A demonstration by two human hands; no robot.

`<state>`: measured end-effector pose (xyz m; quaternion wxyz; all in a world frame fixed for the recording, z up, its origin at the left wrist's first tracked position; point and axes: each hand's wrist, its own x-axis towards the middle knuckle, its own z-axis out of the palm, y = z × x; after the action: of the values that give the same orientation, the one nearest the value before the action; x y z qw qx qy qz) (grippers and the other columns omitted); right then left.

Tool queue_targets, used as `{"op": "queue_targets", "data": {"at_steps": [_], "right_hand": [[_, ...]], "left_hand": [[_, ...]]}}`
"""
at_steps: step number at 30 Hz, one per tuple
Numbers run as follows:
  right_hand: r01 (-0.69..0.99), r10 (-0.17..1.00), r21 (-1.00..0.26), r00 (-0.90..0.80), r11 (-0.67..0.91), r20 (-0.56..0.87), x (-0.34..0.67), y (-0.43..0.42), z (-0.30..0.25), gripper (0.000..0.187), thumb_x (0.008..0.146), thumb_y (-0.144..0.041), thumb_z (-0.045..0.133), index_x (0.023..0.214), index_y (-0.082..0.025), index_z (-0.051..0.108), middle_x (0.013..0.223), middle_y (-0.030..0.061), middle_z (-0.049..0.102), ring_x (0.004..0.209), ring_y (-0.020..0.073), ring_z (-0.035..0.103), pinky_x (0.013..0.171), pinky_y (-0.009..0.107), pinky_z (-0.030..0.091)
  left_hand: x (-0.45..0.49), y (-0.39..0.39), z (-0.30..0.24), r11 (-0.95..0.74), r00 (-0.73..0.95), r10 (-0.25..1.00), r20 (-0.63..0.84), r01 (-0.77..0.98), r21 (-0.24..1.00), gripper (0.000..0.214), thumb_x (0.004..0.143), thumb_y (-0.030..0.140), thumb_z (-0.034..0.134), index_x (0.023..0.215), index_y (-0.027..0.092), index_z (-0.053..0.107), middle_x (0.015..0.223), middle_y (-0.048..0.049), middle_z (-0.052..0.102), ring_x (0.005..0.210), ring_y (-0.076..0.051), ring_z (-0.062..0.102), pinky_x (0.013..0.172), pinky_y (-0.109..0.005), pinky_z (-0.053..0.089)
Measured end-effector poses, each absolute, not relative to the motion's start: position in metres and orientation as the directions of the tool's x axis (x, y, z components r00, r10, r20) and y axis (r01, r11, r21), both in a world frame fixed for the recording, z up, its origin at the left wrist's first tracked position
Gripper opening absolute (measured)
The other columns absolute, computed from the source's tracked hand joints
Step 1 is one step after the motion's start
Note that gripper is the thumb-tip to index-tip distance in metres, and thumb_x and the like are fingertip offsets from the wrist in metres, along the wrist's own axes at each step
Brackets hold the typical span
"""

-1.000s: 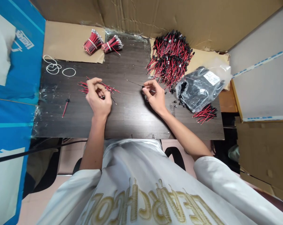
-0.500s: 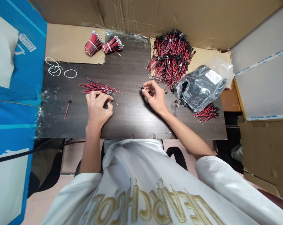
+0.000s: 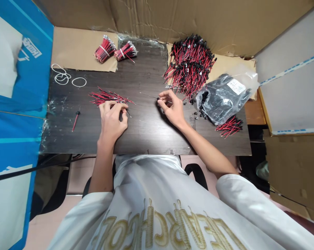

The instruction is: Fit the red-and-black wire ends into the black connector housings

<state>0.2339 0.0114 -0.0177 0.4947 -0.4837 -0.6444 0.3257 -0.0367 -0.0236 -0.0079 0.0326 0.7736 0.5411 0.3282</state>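
My left hand (image 3: 112, 119) is at the near edge of a loose pile of red and black wires (image 3: 105, 95). Its thumb and fingertips are closed together over a wire (image 3: 129, 115), whose dark end sticks out to the right. Most of that wire is hidden by the fingers. Further right, my right hand (image 3: 172, 108) pinches a small black connector (image 3: 158, 99) between thumb and forefinger. A thin dark wire (image 3: 148, 94) extends leftward from it over the tabletop.
Two banded wire bundles (image 3: 105, 49) lie at the back left, near white rubber bands (image 3: 79, 82). At back right is a big heap of wires with black connectors (image 3: 189, 64). A clear bag of black parts (image 3: 221, 104) sits beside a smaller wire pile (image 3: 230, 126). One wire (image 3: 75, 122) lies apart.
My left hand has shifted slightly right and its thumb and fingers have drawn closer together by the wire pile. My right hand keeps its place with the connector.
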Motion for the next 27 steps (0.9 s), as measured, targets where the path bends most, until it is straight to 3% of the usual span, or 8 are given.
{"op": "queue_targets", "data": {"at_steps": [4,9,15,20,27], "right_hand": [[0.302,0.943,-0.896,-0.042,0.326,0.329,0.234,0.011,-0.017,0.032,0.095,-0.053,0.068,0.105,-0.023,0.063,0.091,0.0021,0.074,0.079,0.0148,0.066,0.065,0.027,0.050],[0.308,0.932,-0.881,-0.079,0.359,0.352,0.233,0.009,-0.016,0.028,0.095,-0.048,0.068,0.106,-0.023,0.064,0.090,0.0020,0.074,0.077,0.0147,0.066,0.062,0.026,0.049],[0.333,0.892,-0.828,-0.214,0.450,0.399,0.228,0.002,-0.014,0.022,0.098,-0.040,0.065,0.108,-0.021,0.065,0.093,0.0033,0.075,0.079,0.0150,0.067,0.064,0.026,0.051],[0.303,0.861,-0.812,-0.281,0.499,0.424,0.223,-0.004,-0.013,0.020,0.100,-0.037,0.064,0.111,-0.020,0.065,0.094,0.0033,0.074,0.078,0.0149,0.067,0.065,0.026,0.052],[0.230,0.828,-0.808,-0.310,0.543,0.468,0.223,-0.008,-0.011,0.020,0.100,-0.031,0.067,0.116,-0.019,0.065,0.094,0.0021,0.072,0.075,0.0120,0.065,0.062,0.023,0.051]], "left_hand": [[-0.034,-0.025,-0.012,-0.424,0.135,0.808,0.573,0.809,0.407,0.016,0.094,0.019,0.055,0.109,0.022,0.060,0.107,-0.0105,0.070,0.107,-0.031,0.061,0.098,-0.051,0.044],[-0.020,-0.025,-0.014,-0.517,0.032,0.677,0.735,0.732,0.444,0.015,0.106,0.021,0.042,0.112,0.023,0.055,0.104,-0.0086,0.064,0.099,-0.023,0.061,0.090,-0.041,0.048],[0.018,-0.025,-0.013,-0.624,0.190,0.688,0.700,0.647,0.438,0.017,0.107,0.017,0.042,0.119,0.022,0.052,0.108,-0.0074,0.062,0.103,-0.018,0.062,0.092,-0.033,0.052],[0.037,-0.027,-0.011,-0.642,0.201,0.705,0.680,0.587,0.493,0.011,0.107,0.017,0.044,0.113,0.022,0.052,0.103,-0.0054,0.062,0.098,-0.016,0.062,0.086,-0.030,0.053],[0.036,-0.029,-0.008,-0.615,0.173,0.684,0.709,0.660,0.432,0.007,0.103,0.020,0.057,0.108,0.023,0.054,0.098,-0.0038,0.068,0.097,-0.020,0.062,0.090,-0.037,0.051]]}}
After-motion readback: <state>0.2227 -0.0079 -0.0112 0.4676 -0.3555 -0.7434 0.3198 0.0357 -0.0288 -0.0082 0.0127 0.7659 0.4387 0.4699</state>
